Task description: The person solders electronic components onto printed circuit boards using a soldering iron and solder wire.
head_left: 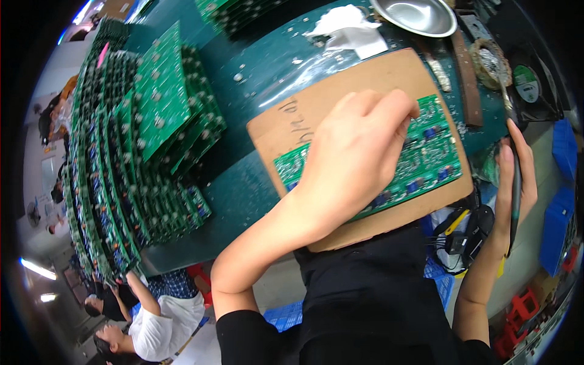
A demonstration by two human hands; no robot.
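Observation:
A green circuit board (426, 152) packed with small parts lies on a piece of brown cardboard (328, 109). My left hand (362, 149) is over the board with its fingers curled into a pinch near the far edge; whatever is between the fingertips is hidden. It covers the board's middle. At the right, my right hand (520, 176) holds a long, slim, dark-handled tool (516, 188), whose exact kind I cannot tell. The tool's thin metal end points toward a round tan ring (490, 64).
Rows of stacked circuit boards (121, 176) fill the table's left, with larger green boards (161, 91) leaning on them. A metal bowl (417, 15), white tissue (350, 30) and a brown bar (466, 79) lie at the back. Another person (164, 322) is at lower left.

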